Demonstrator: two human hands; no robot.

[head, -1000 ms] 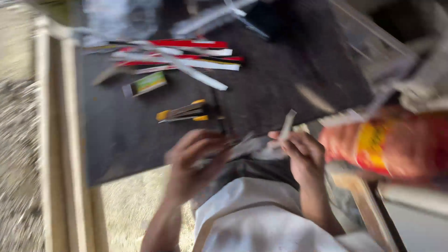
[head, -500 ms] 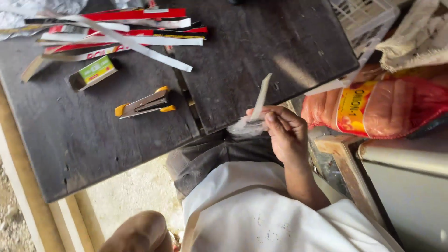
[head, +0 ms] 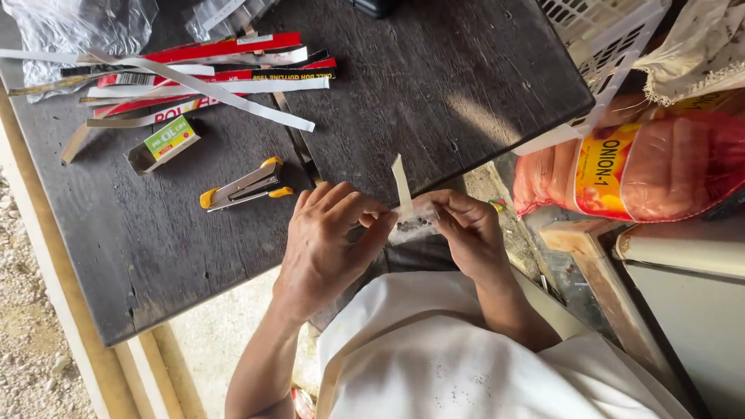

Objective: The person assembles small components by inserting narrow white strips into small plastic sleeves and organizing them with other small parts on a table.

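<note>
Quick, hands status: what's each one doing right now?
Left hand: closed, pinching the small clear packet at its edge.
Right hand: closed, holding the same packet and the white paper strip.

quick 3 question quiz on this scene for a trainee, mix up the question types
1. True or false: the stapler lies on the dark table, touched by neither hand.
2. What do the left hand and right hand hold between them? A) a red strip B) a small clear packet with a pale paper strip C) the stapler
3. Which way from the stapler does the small open box lie in the picture?

Key
1. True
2. B
3. Up and to the left, just below the pile of red and white card strips.
</note>
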